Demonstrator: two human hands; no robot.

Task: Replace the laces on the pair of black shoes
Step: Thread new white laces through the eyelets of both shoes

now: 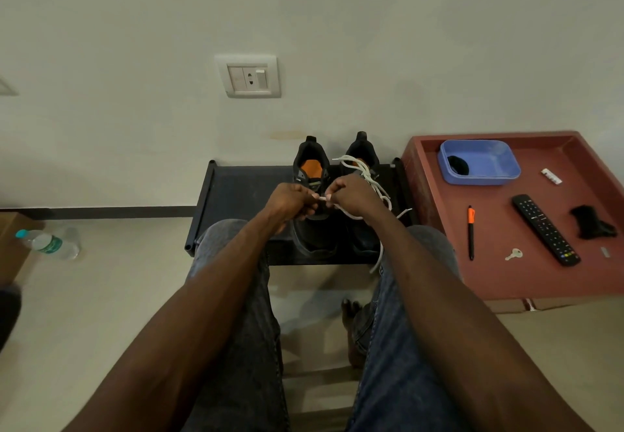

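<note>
Your right hand (351,195) pinches the stiff tip of the long white cord lace (363,175), and your left hand (292,203) is curled tight right beside it, gripping something at the shoe that you cannot see clearly. Both hands sit over the left black shoe with the orange inside (312,202), which has no lace in it yet. It looks like you are starting to thread this shoe. Next, push that tip into a lace hole and pull it through slowly. The other black shoe (363,195) stands just beside it with white lace piled loosely on top. Both rest on the low black metal shelf (243,195).
</note>
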